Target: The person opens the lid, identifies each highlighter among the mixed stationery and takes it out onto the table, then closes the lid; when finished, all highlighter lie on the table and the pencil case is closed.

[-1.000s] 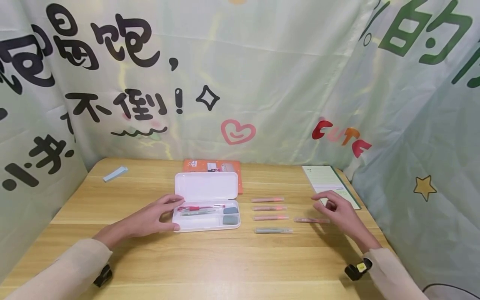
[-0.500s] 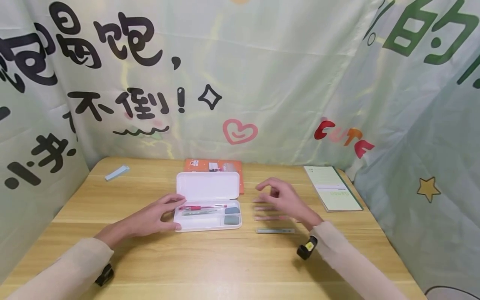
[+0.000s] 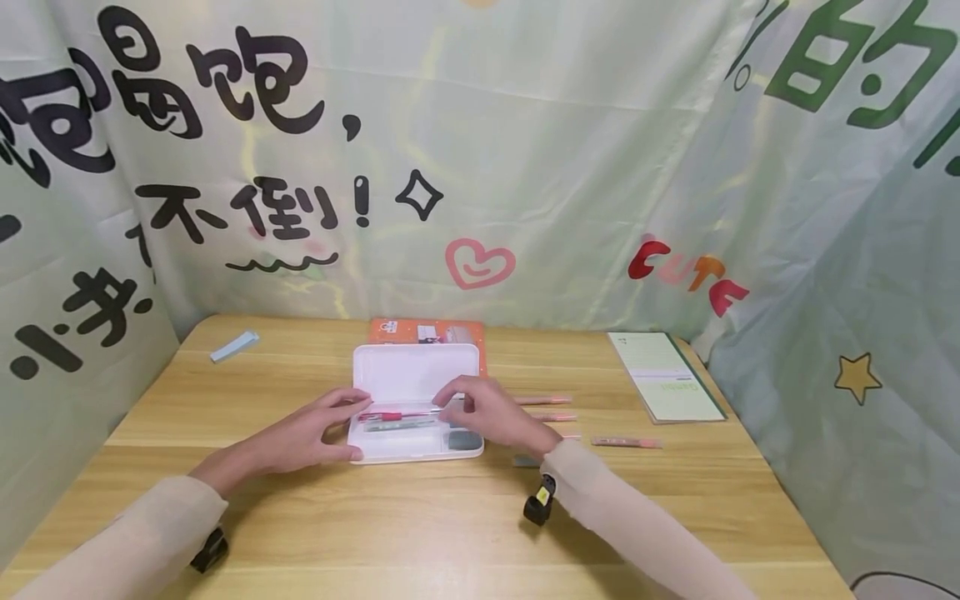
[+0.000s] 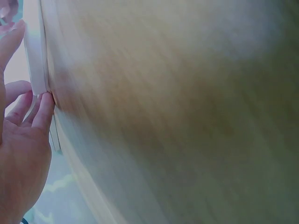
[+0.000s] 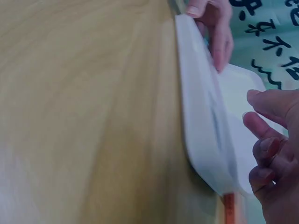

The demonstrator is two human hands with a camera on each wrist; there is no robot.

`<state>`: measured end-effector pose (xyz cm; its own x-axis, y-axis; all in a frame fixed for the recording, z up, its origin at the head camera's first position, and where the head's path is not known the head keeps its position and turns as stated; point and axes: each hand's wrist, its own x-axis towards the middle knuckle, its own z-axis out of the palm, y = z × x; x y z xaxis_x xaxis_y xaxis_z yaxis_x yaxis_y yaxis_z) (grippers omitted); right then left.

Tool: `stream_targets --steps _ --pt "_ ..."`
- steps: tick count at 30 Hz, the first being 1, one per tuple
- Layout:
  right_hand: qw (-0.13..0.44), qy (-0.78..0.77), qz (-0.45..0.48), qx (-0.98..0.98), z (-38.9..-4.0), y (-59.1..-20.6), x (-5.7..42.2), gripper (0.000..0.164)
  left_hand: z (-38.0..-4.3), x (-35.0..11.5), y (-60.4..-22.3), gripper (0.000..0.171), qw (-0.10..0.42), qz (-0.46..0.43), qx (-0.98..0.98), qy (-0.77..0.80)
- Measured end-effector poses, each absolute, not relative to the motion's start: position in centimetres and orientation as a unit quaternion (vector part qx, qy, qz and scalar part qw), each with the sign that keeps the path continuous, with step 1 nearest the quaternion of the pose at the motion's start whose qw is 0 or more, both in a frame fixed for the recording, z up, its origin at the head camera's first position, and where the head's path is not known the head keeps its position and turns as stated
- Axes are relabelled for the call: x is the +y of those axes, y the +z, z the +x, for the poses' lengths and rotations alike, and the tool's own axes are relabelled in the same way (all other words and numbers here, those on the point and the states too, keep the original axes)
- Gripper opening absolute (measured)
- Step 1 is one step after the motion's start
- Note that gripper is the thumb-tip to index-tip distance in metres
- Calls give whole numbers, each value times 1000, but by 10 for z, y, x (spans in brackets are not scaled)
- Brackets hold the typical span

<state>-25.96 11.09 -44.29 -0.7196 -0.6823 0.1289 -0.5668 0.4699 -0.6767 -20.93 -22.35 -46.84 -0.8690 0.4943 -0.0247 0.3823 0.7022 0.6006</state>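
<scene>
A white pencil case [image 3: 416,375] lies with its lid raised on the wooden table. My left hand [image 3: 318,429] grips its left end, thumb at the front corner and fingers at the back; the left wrist view shows the fingertips against the case edge. Inside lie a red pen [image 3: 392,416], a grey pen [image 3: 401,425] and a dark grey eraser [image 3: 465,440]. My right hand [image 3: 491,412] hovers over the case's right part, fingertips near the red pen's right end and partly hiding a second eraser. In the right wrist view, its thumb and forefinger stand slightly apart, nothing between them.
Several pens, such as a pink one [image 3: 547,400], lie right of the case, partly behind my right hand. Another pink pen [image 3: 627,442] lies farther right. A notepad [image 3: 667,379], an orange booklet [image 3: 427,331] and a light-blue strip [image 3: 235,346] lie towards the back.
My right hand has moved left from beside the notepad, across the row of pens, to over the pencil case. The left hand has stayed on the case.
</scene>
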Motion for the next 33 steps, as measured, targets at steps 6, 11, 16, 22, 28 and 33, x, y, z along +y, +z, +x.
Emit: stream_targets --steps 6,11,16,22,28,33 --pt "86 -323 -388 859 -257 -451 101 21 -209 -224 -469 86 93 240 919 299" --pt "87 -287 -391 870 -257 -453 98 19 -209 -224 -469 86 90 242 919 298" --pt "92 -263 -398 874 -255 -451 95 18 -209 -224 -469 86 90 243 918 300" --pt "86 -246 -403 878 -254 -449 92 16 -209 -224 -470 87 91 240 918 302" --pt "101 -237 -392 883 -255 -447 88 15 -209 -224 -470 86 91 238 918 302" --pt "97 -244 -392 882 -254 -447 87 15 -209 -225 -471 87 90 239 920 298"
